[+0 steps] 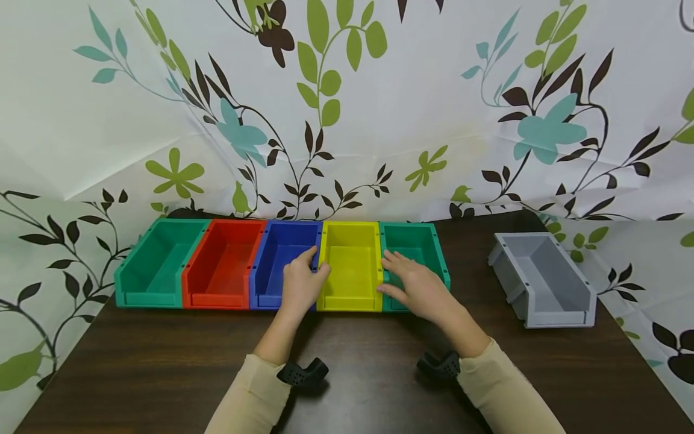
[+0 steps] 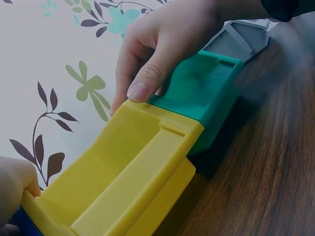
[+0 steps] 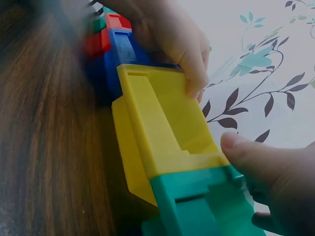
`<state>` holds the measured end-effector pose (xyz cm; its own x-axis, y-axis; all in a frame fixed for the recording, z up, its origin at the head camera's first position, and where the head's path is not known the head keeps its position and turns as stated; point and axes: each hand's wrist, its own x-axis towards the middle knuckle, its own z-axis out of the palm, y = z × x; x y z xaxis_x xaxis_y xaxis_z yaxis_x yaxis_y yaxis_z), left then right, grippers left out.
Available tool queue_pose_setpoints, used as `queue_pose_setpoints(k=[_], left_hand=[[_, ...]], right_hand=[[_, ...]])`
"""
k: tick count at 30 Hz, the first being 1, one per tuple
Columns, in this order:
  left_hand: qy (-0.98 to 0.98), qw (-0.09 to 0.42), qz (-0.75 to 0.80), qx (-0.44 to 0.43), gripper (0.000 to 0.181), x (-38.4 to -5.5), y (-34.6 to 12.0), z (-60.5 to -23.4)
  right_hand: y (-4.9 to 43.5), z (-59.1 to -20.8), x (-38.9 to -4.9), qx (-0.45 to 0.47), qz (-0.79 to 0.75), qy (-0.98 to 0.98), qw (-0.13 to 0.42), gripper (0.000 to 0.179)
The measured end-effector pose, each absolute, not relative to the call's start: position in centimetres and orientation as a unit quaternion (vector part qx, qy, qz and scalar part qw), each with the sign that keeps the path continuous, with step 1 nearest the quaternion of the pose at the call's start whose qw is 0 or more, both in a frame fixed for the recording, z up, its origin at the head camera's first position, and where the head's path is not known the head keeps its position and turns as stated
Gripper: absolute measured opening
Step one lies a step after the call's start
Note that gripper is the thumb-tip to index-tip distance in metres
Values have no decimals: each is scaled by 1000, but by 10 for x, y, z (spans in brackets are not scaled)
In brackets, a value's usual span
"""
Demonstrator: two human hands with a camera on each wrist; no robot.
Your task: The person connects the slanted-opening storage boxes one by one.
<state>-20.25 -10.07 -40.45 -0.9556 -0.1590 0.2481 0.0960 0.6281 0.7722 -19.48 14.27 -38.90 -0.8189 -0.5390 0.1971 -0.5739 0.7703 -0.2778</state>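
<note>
My left hand (image 1: 300, 284) is over the right side of the blue bin (image 1: 267, 265), its thumb at the rim shared with the yellow bin (image 1: 349, 262). In the left wrist view its thumb touches the yellow rim at the lower left; its other fingers are mostly hidden. Across the yellow bin, my right hand (image 1: 422, 290) reaches over the right-hand green bin (image 1: 414, 238), fingers spread and fairly straight. Its thumb (image 2: 140, 91) lies at the yellow bin's right rim. The yellow bin stands between both hands, its inside bare.
A red bin (image 1: 223, 265) and another green bin (image 1: 159, 265) continue the row leftward. Apart on the right stands a grey bin (image 1: 547, 277). The dark wooden table (image 1: 374, 367) meets a leaf-patterned sheet (image 1: 379, 138) behind the row. Each wrist wears a black device.
</note>
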Motion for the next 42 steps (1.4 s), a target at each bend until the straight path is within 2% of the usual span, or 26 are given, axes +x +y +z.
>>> queue_pose_setpoints(k=[8, 16, 24, 29, 32, 42], left_hand=[[-897, 122, -425, 31, 48, -200, -96, -404], [-904, 151, -399, 0, 49, -195, -86, -410], [-914, 222, -333, -68, 47, -193, -69, -410], [-905, 245, -332, -105, 43, -191, -53, -406], [-900, 231, -350, -118, 44, -191, -42, -406], [-878, 134, -441, -130, 52, -192, -14, -408]], right_hand=[[147, -392, -195, 298, 179, -936, 49, 65], [162, -397, -193, 265, 190, -943, 56, 64], [191, -395, -192, 232, 202, -937, 167, 54], [213, -393, -195, 214, 214, -926, 227, 50], [227, -391, -195, 199, 216, -924, 245, 48], [263, -383, -188, 145, 212, -934, 250, 43]])
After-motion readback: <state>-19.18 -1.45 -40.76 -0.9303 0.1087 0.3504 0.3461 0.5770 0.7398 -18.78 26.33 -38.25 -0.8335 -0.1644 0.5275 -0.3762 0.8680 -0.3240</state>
